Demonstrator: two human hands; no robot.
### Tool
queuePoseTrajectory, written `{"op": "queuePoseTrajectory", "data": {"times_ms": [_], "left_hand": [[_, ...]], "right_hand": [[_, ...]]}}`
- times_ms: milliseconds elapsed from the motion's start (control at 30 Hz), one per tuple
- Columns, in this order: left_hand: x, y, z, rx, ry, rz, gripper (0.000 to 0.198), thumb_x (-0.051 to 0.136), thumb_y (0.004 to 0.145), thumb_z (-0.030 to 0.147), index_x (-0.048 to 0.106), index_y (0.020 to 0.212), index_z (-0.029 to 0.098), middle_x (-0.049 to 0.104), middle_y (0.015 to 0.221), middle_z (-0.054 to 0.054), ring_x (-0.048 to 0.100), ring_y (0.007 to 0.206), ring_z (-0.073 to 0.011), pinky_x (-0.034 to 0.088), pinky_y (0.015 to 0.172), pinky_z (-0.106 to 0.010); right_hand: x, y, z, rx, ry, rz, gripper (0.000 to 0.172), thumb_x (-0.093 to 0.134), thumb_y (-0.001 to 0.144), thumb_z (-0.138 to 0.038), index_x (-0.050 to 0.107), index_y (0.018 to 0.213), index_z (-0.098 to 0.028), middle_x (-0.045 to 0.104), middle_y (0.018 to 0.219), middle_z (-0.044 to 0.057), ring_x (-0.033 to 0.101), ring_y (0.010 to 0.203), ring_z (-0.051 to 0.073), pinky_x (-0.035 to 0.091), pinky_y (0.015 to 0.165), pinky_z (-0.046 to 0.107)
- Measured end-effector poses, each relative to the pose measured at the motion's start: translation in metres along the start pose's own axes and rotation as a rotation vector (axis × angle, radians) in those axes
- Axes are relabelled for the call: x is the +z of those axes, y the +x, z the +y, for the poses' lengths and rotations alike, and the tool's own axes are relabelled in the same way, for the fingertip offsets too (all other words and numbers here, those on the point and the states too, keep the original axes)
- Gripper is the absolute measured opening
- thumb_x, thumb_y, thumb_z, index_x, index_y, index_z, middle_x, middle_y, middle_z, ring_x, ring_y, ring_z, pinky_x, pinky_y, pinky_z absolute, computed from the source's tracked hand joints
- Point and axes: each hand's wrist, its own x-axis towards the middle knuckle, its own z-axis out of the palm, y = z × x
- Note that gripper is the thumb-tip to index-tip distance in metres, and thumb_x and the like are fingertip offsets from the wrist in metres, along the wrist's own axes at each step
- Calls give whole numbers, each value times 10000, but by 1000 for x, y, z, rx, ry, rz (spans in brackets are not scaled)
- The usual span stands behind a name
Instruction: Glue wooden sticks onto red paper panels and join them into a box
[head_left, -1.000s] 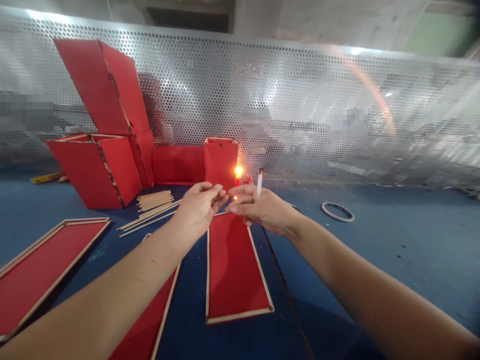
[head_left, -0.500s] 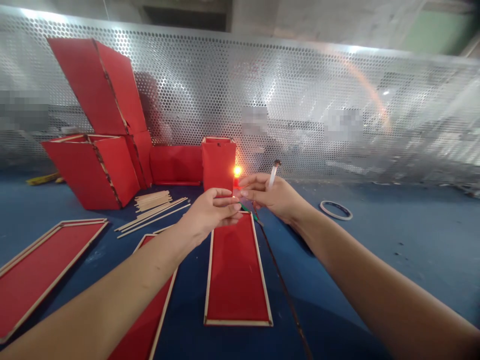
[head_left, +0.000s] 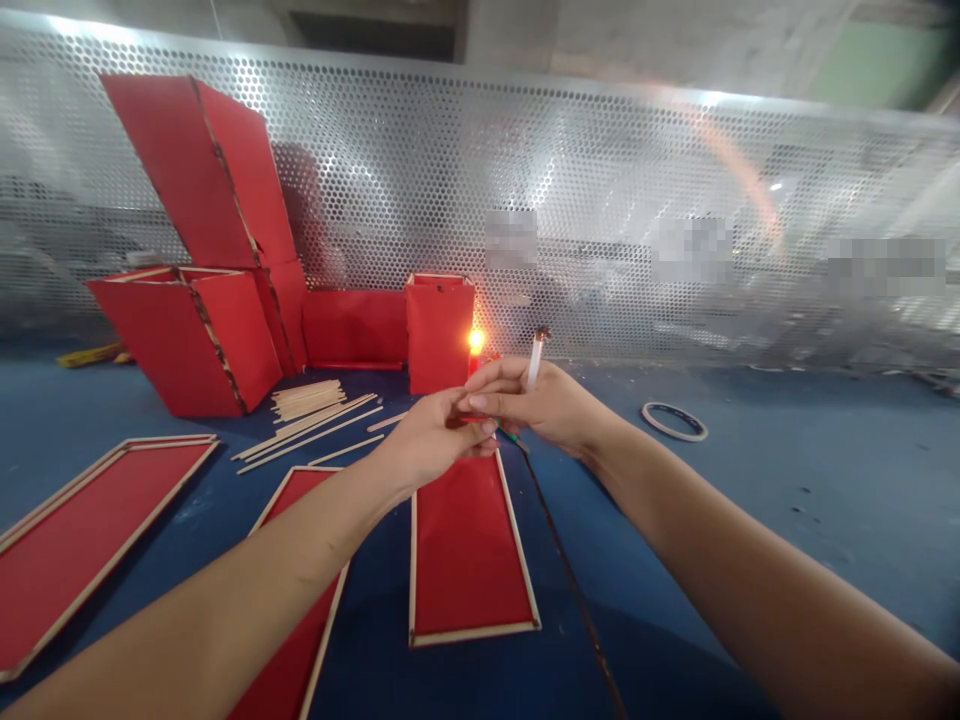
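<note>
My right hand (head_left: 544,405) is closed, with a white stick (head_left: 534,358) with a dark tip standing up between its fingers. My left hand (head_left: 439,440) is pinched shut and touches the right hand's fingertips; what it grips is hidden. Both hands hover over the far end of a red panel with a pale wooden frame (head_left: 469,545) lying on the blue floor. A thin dark rod (head_left: 570,590) runs from under the hands toward me. Just behind the hands burns a red candle's flame (head_left: 475,342).
Red paper boxes (head_left: 202,250) are stacked at the back left against a perforated metal screen (head_left: 600,200). Loose wooden sticks (head_left: 311,410) lie near them. More framed red panels (head_left: 82,535) lie at the left. A tape ring (head_left: 675,421) rests at the right.
My left hand has moved right and closed onto the right hand's fingertips. The right hand has dropped slightly, and the white stick stands more upright.
</note>
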Motion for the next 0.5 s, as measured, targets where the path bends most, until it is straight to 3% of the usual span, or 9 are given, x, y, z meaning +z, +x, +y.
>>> {"op": "queuePoseTrajectory", "data": {"times_ms": [100, 300, 367, 500], "left_hand": [[-5, 4, -3, 17, 18, 25, 235, 721, 765, -31, 719, 655, 177, 682, 609, -6, 657, 574, -126, 595, 661, -252], [-10, 7, 0, 31, 41, 112, 218, 745, 779, -32, 766, 721, 177, 754, 691, -30, 690, 604, -138, 615, 730, -294], [-8, 6, 2, 27, 56, 135, 231, 712, 811, -39, 780, 736, 168, 761, 692, -36, 691, 601, -129, 613, 723, -278], [-5, 4, 5, 21, 88, 159, 276, 664, 849, -51, 793, 732, 162, 762, 673, -48, 686, 579, -116, 598, 679, -240]], "right_hand": [[-2, 2, 1, 16, -7, 1, 93, 800, 761, -191, 725, 811, -213, 737, 759, 13, 599, 615, 113, 388, 452, 206], [-23, 16, 21, 60, 36, 347, 140, 764, 840, -251, 648, 910, -218, 606, 704, -44, 390, 463, 45, 403, 457, 194], [-32, 19, 30, 145, 43, 314, 135, 731, 875, -288, 625, 845, -209, 582, 661, -47, 319, 428, 43, 399, 448, 201], [-38, 16, 39, 379, 41, 73, 212, 767, 838, -342, 677, 763, -165, 675, 716, 23, 251, 386, 24, 395, 410, 231]]}}
